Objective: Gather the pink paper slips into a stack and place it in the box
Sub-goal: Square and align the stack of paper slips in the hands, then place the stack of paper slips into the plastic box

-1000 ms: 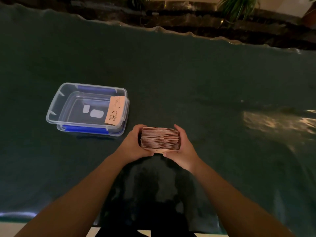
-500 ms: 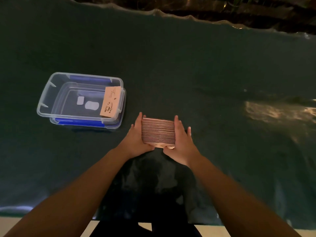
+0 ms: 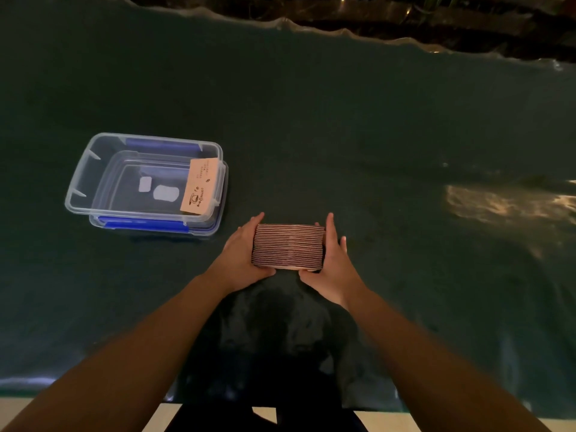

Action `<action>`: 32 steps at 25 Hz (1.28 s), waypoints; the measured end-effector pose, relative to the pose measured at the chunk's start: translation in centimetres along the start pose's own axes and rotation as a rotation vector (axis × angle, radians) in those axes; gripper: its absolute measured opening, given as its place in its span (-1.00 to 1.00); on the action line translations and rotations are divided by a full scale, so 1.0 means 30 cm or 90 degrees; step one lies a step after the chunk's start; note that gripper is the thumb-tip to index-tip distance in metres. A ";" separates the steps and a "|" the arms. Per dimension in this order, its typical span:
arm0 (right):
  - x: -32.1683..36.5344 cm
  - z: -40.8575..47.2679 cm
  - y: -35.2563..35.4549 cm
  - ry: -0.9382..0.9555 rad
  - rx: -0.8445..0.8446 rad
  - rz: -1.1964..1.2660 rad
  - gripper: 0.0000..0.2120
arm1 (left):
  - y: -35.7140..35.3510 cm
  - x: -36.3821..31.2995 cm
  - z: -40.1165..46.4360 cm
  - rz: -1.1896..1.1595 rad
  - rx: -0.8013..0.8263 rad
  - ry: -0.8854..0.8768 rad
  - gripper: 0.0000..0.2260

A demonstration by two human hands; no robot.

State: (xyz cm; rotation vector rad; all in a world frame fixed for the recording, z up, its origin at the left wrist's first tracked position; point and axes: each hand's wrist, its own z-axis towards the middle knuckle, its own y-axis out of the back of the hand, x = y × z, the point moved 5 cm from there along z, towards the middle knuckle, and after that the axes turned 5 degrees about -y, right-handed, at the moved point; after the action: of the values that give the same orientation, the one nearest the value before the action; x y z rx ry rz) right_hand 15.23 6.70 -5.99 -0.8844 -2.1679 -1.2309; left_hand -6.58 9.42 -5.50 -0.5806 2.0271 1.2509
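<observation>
Stack [image 3: 288,246] of pink slips stands on edge on the dark cloth [image 3: 343,120], clamped between our hands. Left hand [image 3: 241,254] presses its left end, right hand [image 3: 332,263] its right end; fingers lie straight and flat, thumbs under the near edge. Box [image 3: 93,151] sits well left, apart from the stack, one slip [image 3: 199,190] leaning inside its right wall.
</observation>
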 end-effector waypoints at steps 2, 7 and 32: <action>0.006 -0.002 -0.002 -0.045 0.002 0.041 0.23 | 0.006 -0.014 -0.003 -0.014 -0.014 -0.017 -0.03; 0.020 -0.001 -0.005 -0.042 -0.021 0.020 0.24 | 0.012 -0.005 0.010 0.053 -0.010 -0.012 -0.08; 0.018 0.013 0.058 -0.048 0.021 0.000 -0.10 | 0.071 -0.019 0.025 -0.147 0.073 0.003 -0.15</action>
State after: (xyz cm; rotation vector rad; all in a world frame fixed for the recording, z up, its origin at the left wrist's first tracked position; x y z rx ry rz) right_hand 16.11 7.87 -4.84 -0.9302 -2.2401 -1.1772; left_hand -7.39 11.06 -4.03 -0.7387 1.9580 0.9912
